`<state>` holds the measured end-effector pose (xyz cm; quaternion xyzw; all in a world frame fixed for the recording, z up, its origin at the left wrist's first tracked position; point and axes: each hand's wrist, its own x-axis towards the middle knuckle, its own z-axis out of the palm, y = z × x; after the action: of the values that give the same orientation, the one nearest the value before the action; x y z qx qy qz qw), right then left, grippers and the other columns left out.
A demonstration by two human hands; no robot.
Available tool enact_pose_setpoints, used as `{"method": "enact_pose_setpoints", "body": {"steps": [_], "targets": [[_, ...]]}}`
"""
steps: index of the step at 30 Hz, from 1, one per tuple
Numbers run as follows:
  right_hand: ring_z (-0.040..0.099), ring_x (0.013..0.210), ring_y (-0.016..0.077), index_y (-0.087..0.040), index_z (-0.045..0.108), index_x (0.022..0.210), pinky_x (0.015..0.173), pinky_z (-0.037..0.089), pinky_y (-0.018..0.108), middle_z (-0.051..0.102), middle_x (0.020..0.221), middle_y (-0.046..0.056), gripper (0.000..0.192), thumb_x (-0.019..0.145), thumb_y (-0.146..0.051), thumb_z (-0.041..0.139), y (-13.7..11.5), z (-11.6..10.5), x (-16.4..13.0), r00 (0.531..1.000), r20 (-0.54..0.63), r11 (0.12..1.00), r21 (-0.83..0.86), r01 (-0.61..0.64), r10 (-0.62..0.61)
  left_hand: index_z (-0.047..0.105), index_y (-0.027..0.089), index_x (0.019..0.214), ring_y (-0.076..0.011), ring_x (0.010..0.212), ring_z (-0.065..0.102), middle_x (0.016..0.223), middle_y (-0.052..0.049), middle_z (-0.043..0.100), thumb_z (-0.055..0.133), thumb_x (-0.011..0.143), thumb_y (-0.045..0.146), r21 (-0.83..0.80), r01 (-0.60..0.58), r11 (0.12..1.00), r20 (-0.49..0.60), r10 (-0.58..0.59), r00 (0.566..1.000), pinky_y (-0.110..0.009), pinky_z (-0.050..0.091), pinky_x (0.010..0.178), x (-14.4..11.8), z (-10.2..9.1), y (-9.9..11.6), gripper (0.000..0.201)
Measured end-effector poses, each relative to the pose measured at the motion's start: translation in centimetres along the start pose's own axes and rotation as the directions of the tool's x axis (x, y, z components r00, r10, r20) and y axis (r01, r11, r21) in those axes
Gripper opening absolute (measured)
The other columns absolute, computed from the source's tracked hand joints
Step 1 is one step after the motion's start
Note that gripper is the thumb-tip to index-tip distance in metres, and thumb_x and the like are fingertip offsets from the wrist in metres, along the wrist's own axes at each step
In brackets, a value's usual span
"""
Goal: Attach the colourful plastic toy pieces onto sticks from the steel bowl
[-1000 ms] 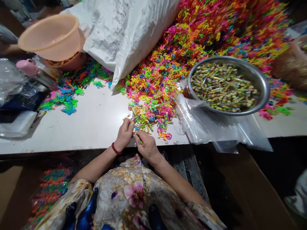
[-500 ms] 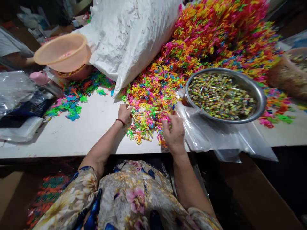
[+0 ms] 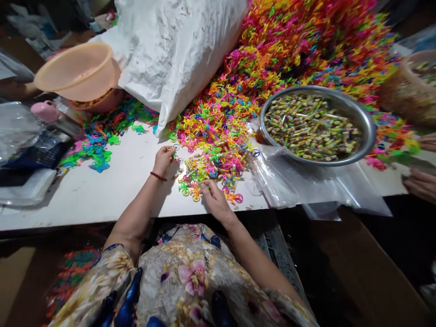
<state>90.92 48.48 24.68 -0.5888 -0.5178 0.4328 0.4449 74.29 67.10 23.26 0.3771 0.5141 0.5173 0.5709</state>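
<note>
My left hand [image 3: 164, 161], with a red bead bracelet at its wrist, is closed in a pinch at the left edge of a small pile of bright plastic pieces [image 3: 218, 161]. A small toy piece with a blue ring [image 3: 176, 147] and a bit of green shows at its fingertips. My right hand [image 3: 216, 200] lies low at the front of the pile, thumb and fingers pressed together; what they hold is too small to name. Beside those fingers are an orange wheeled piece [image 3: 195, 191] and a green one [image 3: 184, 187], both shaped like little bicycles.
A steel basin [image 3: 369, 131] of small patterned tubes stands on clear plastic bags [image 3: 289, 186] at right. Behind rise a large heap of coloured pieces [image 3: 306, 41] and a white sack [image 3: 180, 54]. Peach bowls [image 3: 78, 77] stand left. Another person's hand [image 3: 422, 181] is at far right.
My right hand has moved left and toward me, to the pile's front edge. My left hand has shifted slightly left, off the pile. Another person's hands have appeared at far right.
</note>
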Motion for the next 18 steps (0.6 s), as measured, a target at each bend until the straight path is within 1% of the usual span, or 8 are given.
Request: {"method": "enact_pose_setpoints", "body": {"steps": [3, 4, 6, 8, 11, 13, 15, 18], "targets": [[0.06, 0.074, 0.0158, -0.024, 0.066, 0.108, 0.067, 0.049, 0.028, 0.065, 0.085, 0.001, 0.04, 0.095, -0.057, 0.048, -0.2, 0.7, 0.5, 0.999, 0.034, 0.994, 0.107, 0.015, -0.019, 0.053, 0.017, 0.08, -0.0082, 0.057, 0.054, 0.068, 0.003, 0.056, 0.083, 0.069, 0.037, -0.095, 0.053, 0.994, 0.083, -0.045, 0.996, -0.02, 0.045, 0.052, -2.6, -1.1, 1.2, 0.038], [0.06, 0.077, 0.0161, -0.024, 0.068, 0.107, 0.069, 0.049, 0.029, 0.066, 0.087, 0.002, 0.039, 0.094, -0.056, 0.051, -0.3, 0.9, 0.7, 0.999, 0.018, 0.992, 0.117, 0.047, -0.049, 0.052, 0.018, 0.081, -0.009, 0.058, 0.056, 0.068, 0.002, 0.057, 0.083, 0.069, 0.039, -0.114, 0.07, 0.991, 0.107, -0.058, 0.993, -0.02, 0.046, 0.053, -3.5, -1.3, 1.4, 0.04], [0.06, 0.087, 0.0174, -0.024, 0.073, 0.099, 0.077, 0.05, 0.03, 0.066, 0.093, 0.004, 0.035, 0.091, -0.054, 0.057, -0.7, 1.1, 1.0, 0.99, -0.065, 0.987, 0.093, 0.13, -0.124, 0.051, 0.019, 0.084, -0.0097, 0.058, 0.057, 0.069, 0.002, 0.059, 0.083, 0.07, 0.045, -0.149, 0.091, 0.985, 0.156, -0.067, 0.985, -0.021, 0.046, 0.052, -5.5, -1.6, 1.7, 0.043], [0.06, 0.086, 0.0173, -0.023, 0.075, 0.092, 0.078, 0.051, 0.031, 0.066, 0.092, 0.004, 0.032, 0.087, -0.053, 0.063, -1.1, 1.1, 1.1, 0.981, -0.124, 0.982, 0.092, 0.164, -0.152, 0.051, 0.019, 0.085, -0.0081, 0.053, 0.053, 0.068, 0.003, 0.057, 0.083, 0.07, 0.048, -0.173, 0.086, 0.981, 0.197, -0.051, 0.979, -0.02, 0.043, 0.049, -7.2, -1.7, 1.6, 0.046], [0.058, 0.067, 0.0134, -0.022, 0.074, 0.091, 0.064, 0.051, 0.028, 0.066, 0.078, 0.001, 0.034, 0.082, -0.054, 0.07, -1.7, 1.1, 1.1, 0.994, -0.099, 0.967, 0.247, 0.066, -0.043, 0.052, 0.019, 0.085, -0.0056, 0.05, 0.046, 0.068, 0.005, 0.054, 0.084, 0.068, 0.049, -0.2, 0.1, 0.975, 0.231, -0.052, 0.971, -0.019, 0.04, 0.047, -9.5, -1.5, 1.3, 0.047], [0.057, 0.059, 0.0118, -0.02, 0.071, 0.089, 0.058, 0.051, 0.027, 0.065, 0.071, -0.001, 0.036, 0.077, -0.054, 0.075, -2.0, 1.3, 0.9, 0.996, -0.074, 0.937, 0.348, -0.02, 0.049, 0.054, 0.018, 0.086, -0.005, 0.051, 0.044, 0.069, 0.005, 0.052, 0.082, 0.07, 0.049, -0.202, 0.152, 0.968, 0.242, -0.101, 0.965, -0.018, 0.038, 0.047, -10.7, -1.2, 1.1, 0.044], [0.06, 0.058, 0.012, -0.02, 0.066, 0.087, 0.057, 0.053, 0.026, 0.064, 0.068, -0.002, 0.037, 0.072, -0.052, 0.079, -2.3, 1.7, 0.7, 0.992, -0.063, 0.909, 0.411, -0.075, 0.11, 0.053, 0.019, 0.085, -0.0053, 0.052, 0.043, 0.069, 0.004, 0.05, 0.078, 0.076, 0.049, -0.178, 0.192, 0.965, 0.246, -0.146, 0.958, -0.018, 0.036, 0.047, -11.7, -0.7, 1.0, 0.04], [0.063, 0.06, 0.0121, -0.021, 0.061, 0.088, 0.06, 0.056, 0.026, 0.067, 0.072, -0.002, 0.041, 0.071, -0.052, 0.081, -2.3, 2.1, 0.5, 0.988, -0.058, 0.879, 0.467, -0.098, 0.14, 0.047, 0.02, 0.083, -0.0063, 0.049, 0.04, 0.063, 0.005, 0.046, 0.07, 0.082, 0.053, -0.108, 0.191, 0.976, 0.241, -0.16, 0.957, -0.02, 0.033, 0.046, -12.8, -0.1, 0.8, 0.04]]}}
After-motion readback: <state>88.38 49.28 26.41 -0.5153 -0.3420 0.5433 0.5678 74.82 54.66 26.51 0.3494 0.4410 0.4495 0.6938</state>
